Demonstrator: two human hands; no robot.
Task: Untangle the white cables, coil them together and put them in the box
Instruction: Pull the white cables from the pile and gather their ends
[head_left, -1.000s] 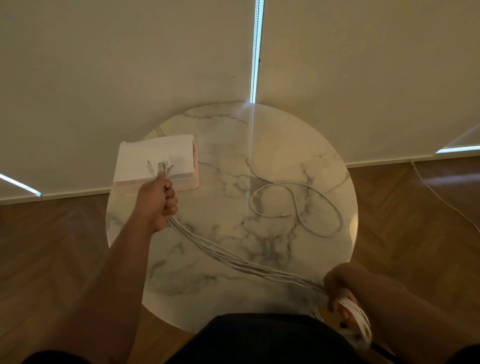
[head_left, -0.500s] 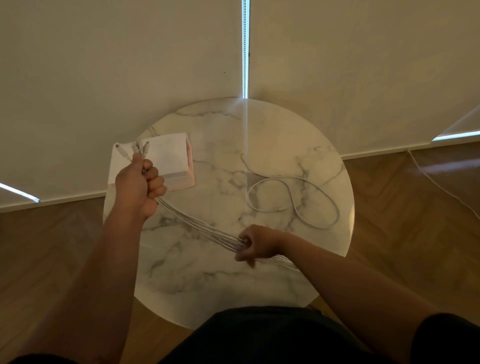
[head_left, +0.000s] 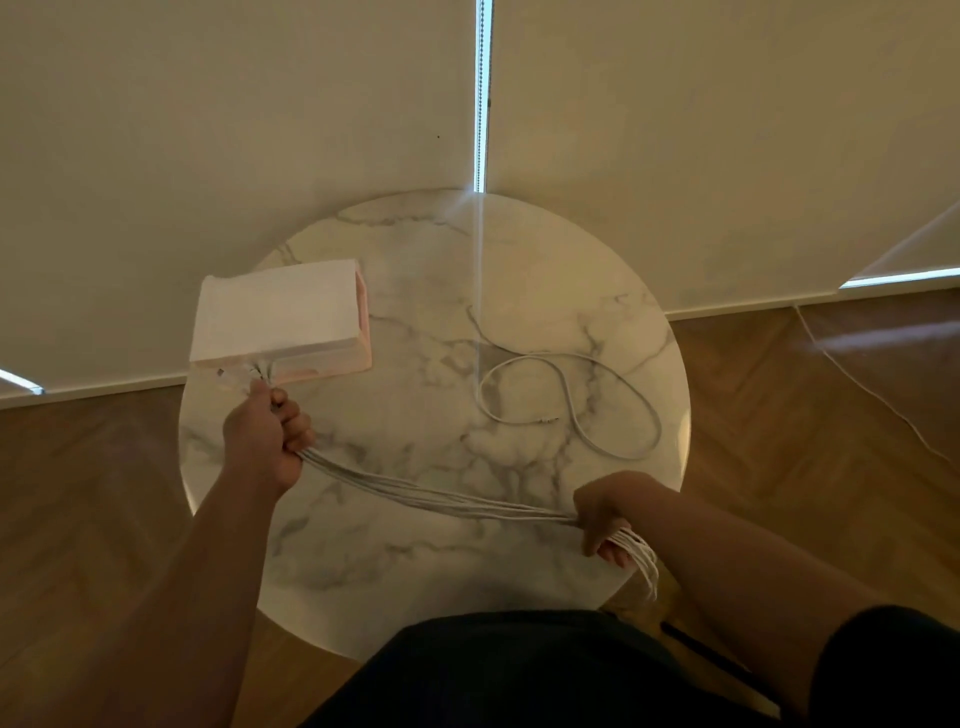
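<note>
The left hand (head_left: 267, 439) grips the plug ends of the white cables (head_left: 441, 499), and the right hand (head_left: 605, 519) clasps the straightened bundle near the table (head_left: 415, 597) edge. One loose cable (head_left: 571, 405) lies apart; coiling and boxing remain, with the box (head_left: 280, 317) empty as far as visible.

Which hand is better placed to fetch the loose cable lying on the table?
Right, probably: the right hand is nearer the loose cable, while the left hand grips the bundle across the table by the box.
</note>
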